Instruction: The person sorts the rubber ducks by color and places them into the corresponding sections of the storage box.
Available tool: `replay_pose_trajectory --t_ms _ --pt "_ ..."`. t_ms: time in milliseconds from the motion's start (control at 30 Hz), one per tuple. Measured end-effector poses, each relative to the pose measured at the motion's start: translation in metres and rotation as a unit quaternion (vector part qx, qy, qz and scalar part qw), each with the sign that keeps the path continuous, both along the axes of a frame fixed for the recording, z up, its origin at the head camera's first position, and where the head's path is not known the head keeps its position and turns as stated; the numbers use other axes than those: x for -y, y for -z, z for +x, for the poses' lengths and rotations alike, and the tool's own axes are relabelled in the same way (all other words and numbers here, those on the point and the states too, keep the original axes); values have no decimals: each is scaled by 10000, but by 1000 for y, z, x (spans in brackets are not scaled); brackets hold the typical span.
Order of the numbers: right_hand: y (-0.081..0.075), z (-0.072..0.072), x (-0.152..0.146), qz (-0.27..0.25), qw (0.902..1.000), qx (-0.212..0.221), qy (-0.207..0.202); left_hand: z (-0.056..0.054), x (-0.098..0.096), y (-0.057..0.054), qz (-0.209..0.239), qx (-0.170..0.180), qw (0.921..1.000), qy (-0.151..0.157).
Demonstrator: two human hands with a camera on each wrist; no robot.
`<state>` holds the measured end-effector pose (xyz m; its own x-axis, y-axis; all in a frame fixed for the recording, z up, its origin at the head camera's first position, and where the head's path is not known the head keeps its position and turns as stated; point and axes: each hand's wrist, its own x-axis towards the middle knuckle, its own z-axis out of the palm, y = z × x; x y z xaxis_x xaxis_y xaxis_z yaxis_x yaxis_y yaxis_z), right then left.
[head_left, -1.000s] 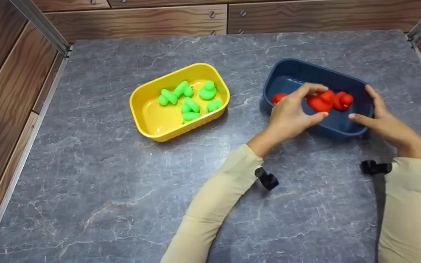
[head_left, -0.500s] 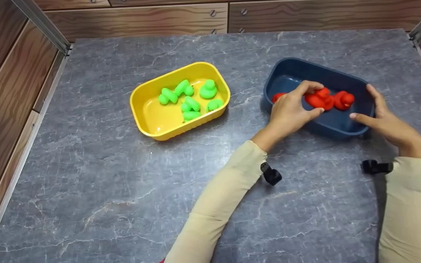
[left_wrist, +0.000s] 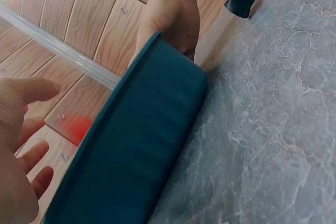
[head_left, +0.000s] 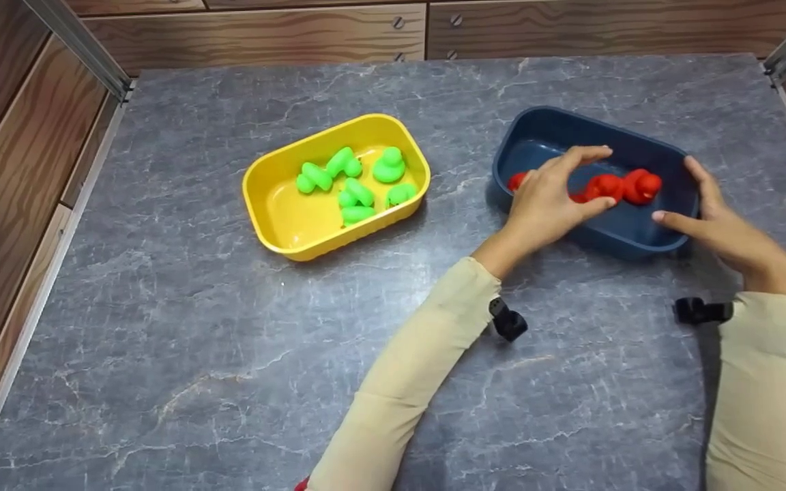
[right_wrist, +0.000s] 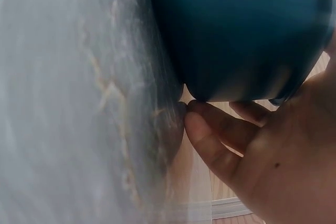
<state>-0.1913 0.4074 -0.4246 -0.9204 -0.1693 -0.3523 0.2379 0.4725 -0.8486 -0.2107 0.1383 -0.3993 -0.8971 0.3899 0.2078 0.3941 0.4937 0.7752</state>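
Note:
My left hand (head_left: 548, 201) is over the dark blue bin (head_left: 598, 136), thumb and fingers spread apart with nothing between them. Just below its fingertips a red rubber duck (head_left: 604, 185) lies in the bin, beside another red duck (head_left: 641, 186). Part of a red toy (head_left: 517, 180) shows at the bin's left end, mostly hidden by the hand. With my right hand (head_left: 731, 235) I hold the bin's right end, thumb over the rim and fingers along the outside. In the left wrist view, the fingers (left_wrist: 32, 156) are loose beside the bin wall (left_wrist: 142, 114).
A yellow bin (head_left: 284, 235) with several green toys, one a duck (head_left: 388, 166), stands to the left on the grey marbled table (head_left: 229, 354). Wood-patterned panels (head_left: 263, 41) border the back and sides. Each wrist carries a small black camera (head_left: 507, 320).
My left hand lowered the red duck into the blue bin and let go, its fingers spreading apart. The duck now lies beside the other one. The right hand has kept its place.

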Motion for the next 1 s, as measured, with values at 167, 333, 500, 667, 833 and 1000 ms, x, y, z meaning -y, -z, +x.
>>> replay_pose_trajectory --t_ms 167,333,500,667,833,1000 --pt "1 -1 1 254 9997 47 -21 2 5 -7 103 50 9996 270" --pt "2 -2 2 270 9996 57 -18 2 15 -10 45 63 9993 377" --pt "1 -2 1 287 9995 -102 -30 -2 29 -11 -25 -68 9992 402" --pt "2 -1 0 290 9994 -190 -22 -3 45 -13 -35 -229 9986 470" --pt "3 -1 0 331 9994 -52 -8 -2 63 -19 -116 -342 9981 493" --pt "4 -3 1 403 9992 -7 -5 1 81 -24 -282 -368 9981 396"
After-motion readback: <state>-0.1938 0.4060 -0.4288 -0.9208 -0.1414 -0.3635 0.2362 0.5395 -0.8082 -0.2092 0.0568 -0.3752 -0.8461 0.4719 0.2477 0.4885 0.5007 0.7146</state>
